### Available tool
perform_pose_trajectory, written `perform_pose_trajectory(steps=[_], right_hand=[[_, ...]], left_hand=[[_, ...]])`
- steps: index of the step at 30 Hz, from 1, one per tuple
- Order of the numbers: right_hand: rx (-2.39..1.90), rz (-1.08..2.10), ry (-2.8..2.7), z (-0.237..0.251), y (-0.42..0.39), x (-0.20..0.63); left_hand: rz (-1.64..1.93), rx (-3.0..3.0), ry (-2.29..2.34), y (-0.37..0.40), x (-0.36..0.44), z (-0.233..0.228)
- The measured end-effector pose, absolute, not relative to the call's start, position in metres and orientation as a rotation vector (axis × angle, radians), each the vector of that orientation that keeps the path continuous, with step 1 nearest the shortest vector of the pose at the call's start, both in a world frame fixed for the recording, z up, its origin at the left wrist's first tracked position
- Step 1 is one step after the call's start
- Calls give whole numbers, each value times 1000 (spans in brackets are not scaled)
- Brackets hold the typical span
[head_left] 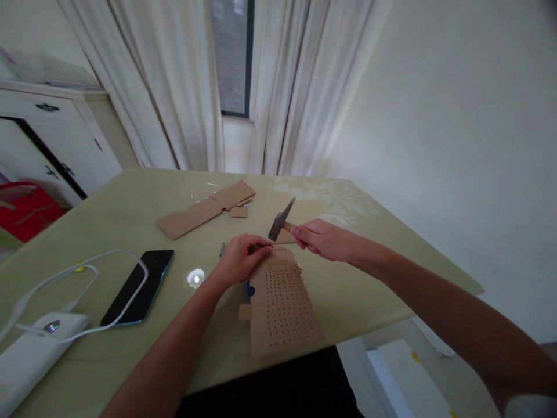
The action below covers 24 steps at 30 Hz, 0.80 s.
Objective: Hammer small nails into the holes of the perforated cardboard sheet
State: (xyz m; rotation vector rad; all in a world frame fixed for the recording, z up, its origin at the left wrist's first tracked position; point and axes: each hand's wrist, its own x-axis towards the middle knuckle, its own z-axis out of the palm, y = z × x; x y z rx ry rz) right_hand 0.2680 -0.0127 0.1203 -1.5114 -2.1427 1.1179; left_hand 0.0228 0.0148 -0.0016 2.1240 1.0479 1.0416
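My right hand (319, 239) is closed round the wooden handle of a hammer (277, 224), whose dark metal head hangs just above my left fingertips. At the far end of a brown cardboard piece (282, 313), my left hand (243, 255) pinches a small dark nail (270, 244). Rows of small punched holes cover much of this cardboard, and its right edge is ragged. Something blue (249, 289) shows under its left edge, mostly hidden. Part of a small metallic object (223, 248) peeks out behind my left hand.
Flat cardboard strips (204, 213) lie farther back on the pale green table (361, 296). To the left are a black phone (141, 287), a white power bank (39, 354) with a looped white cable (124, 252), and a small round shiny object (195, 277).
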Motion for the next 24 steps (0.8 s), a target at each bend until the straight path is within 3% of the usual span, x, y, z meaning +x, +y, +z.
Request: perform_pose_trajectory(steps=[24], right_hand=[[-1613, 1155, -2093, 129, -6, 262]], left_hand=[[1037, 2093, 947, 13, 22, 3]])
